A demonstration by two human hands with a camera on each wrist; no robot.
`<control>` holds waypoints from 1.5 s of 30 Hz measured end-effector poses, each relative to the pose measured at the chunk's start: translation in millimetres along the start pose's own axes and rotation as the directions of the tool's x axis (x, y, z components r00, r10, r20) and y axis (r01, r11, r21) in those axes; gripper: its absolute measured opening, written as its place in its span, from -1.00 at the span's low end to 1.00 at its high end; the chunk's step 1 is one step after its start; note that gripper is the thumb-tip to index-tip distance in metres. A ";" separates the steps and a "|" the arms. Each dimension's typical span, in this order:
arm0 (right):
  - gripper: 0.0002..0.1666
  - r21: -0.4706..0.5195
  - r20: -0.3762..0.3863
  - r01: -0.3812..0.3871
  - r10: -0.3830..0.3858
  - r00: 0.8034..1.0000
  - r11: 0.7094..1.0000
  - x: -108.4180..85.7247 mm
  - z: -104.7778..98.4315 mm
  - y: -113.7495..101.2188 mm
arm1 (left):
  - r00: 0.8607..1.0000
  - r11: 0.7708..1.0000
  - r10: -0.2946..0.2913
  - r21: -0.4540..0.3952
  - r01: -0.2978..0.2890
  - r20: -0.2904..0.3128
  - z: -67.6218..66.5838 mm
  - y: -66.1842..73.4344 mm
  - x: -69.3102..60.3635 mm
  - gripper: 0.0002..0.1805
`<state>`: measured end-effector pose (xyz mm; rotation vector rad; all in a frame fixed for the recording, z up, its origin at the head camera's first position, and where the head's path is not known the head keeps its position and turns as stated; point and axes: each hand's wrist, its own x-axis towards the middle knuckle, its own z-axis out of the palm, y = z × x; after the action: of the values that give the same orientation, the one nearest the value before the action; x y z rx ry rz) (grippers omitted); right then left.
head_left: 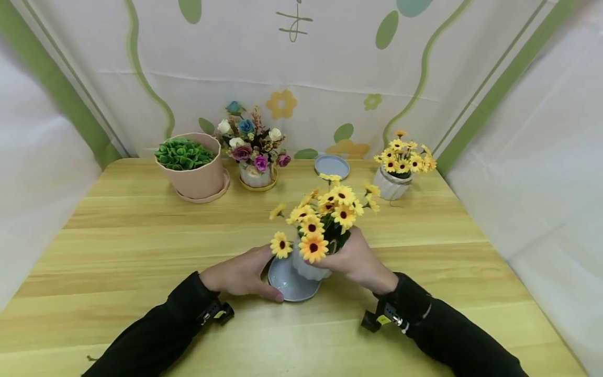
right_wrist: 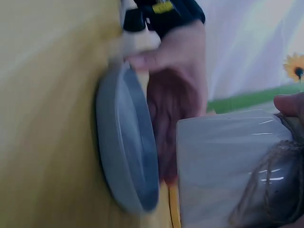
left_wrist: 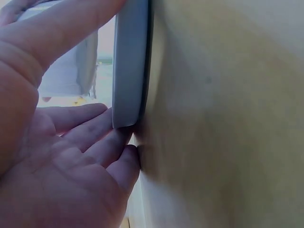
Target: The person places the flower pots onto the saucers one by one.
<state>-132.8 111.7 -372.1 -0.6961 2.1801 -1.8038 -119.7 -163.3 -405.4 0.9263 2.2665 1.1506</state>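
Observation:
My right hand (head_left: 361, 263) grips a small white flowerpot (right_wrist: 228, 161) near its top, where twine is tied around it. Yellow daisy-like flowers (head_left: 313, 246) with dark centres spread above the pot and partly cover it in the head view. Under the pot lies a grey-blue saucer (head_left: 293, 287) on the table; the right wrist view shows a gap between the pot's base and the saucer. At the saucer's left side, my left hand (head_left: 239, 273) holds its rim between thumb and fingers.
Along the back stand a pink pot (head_left: 198, 180) of green leaves, a white pot (head_left: 256, 175) of mixed flowers, a round blue-grey saucer (head_left: 332, 166) and another white pot (head_left: 392, 184) with yellow flowers. Behind them hangs a patterned curtain (head_left: 330, 57).

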 end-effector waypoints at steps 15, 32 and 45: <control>-0.20 -0.031 0.154 0.067 -0.061 0.986 0.997 -4.5 32.4 18.4 | 0.990 0.988 0.132 -0.092 -0.128 0.044 0.1 -1.0 1.3 -0.26; 0.01 -0.162 0.197 0.091 -0.058 0.979 0.983 -13.6 31.7 17.1 | 0.989 0.988 0.142 -0.052 -0.144 -0.048 11.6 8.3 -4.4 -0.28; 0.33 -0.290 0.202 0.125 -0.067 0.977 0.949 -25.3 44.8 14.1 | 0.943 0.982 0.189 0.043 -0.185 -0.273 36.7 26.2 -16.0 -0.27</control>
<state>-93.4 87.5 -398.6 -1.0113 2.3474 -1.3890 -76.1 -144.0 -403.2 1.0642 2.4504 1.4239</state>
